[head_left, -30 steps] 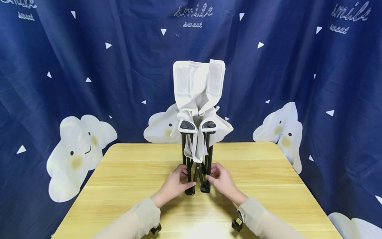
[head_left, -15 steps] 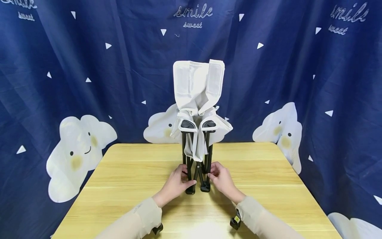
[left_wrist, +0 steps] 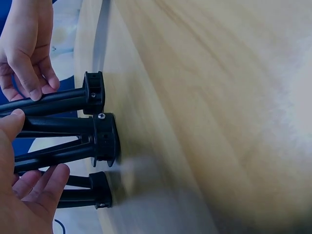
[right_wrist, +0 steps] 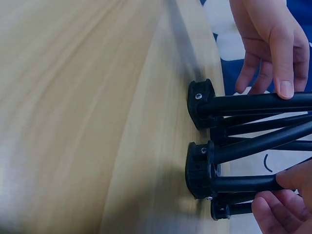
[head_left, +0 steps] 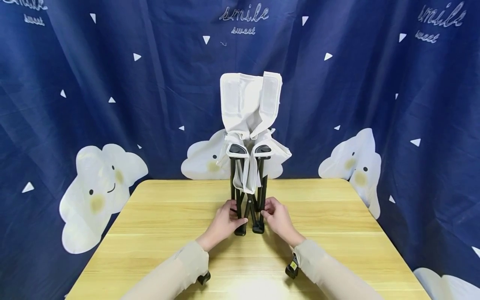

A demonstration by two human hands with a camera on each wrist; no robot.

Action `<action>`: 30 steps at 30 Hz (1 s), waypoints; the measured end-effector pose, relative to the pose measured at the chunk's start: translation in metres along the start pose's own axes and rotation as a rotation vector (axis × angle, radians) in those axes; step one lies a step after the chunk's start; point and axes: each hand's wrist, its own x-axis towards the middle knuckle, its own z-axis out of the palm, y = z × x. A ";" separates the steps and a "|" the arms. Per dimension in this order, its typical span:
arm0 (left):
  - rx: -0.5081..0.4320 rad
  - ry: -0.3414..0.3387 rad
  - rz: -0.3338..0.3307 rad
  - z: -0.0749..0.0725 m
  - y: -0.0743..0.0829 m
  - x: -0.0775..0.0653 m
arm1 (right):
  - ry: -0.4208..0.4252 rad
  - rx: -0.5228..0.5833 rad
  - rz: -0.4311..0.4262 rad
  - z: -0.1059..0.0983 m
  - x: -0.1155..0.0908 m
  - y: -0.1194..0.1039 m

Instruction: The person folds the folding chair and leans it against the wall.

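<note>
In the head view, a folded folding stool [head_left: 249, 202] stands upright on the table, its black tubular legs drawn close together. Limp white fabric [head_left: 249, 93] tops it, two flaps sticking up and the lower part sagging between the legs. My left hand [head_left: 225, 223] grips the left legs low down, thumb in front and fingers behind. On the opposite side, my right hand [head_left: 278, 218] holds the right legs with thumb and fingers. Black plastic feet [left_wrist: 105, 139] with screws cap the leg ends in the left wrist view. Crossed leg tubes [right_wrist: 263, 141] show in the right wrist view.
The wooden table [head_left: 150, 233] has rounded far corners. Behind it hangs a dark blue curtain [head_left: 168, 62] with white triangles, clouds and lettering. A small black device [head_left: 292, 266] is worn at my right wrist, another [head_left: 203, 278] at my left.
The stool has shifted slightly toward the far edge of the table, its feet now farther from me. Both hands have moved along with it, keeping their hold.
</note>
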 end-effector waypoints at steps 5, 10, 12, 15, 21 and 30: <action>0.020 0.009 -0.029 0.000 0.001 0.008 | 0.016 -0.020 -0.007 0.002 0.009 0.006; 0.029 0.016 -0.021 -0.001 0.000 0.017 | 0.017 -0.037 0.005 0.003 0.017 0.008; 0.032 0.019 -0.026 -0.001 -0.001 0.020 | 0.013 -0.036 0.017 0.004 0.021 0.009; 0.025 0.023 -0.046 0.000 -0.002 0.025 | 0.012 -0.043 0.022 0.005 0.025 0.010; 0.017 0.026 -0.066 0.001 -0.006 0.035 | 0.023 -0.047 0.027 0.007 0.034 0.012; 0.027 0.027 -0.080 0.000 -0.010 0.051 | 0.020 -0.060 0.039 0.011 0.050 0.015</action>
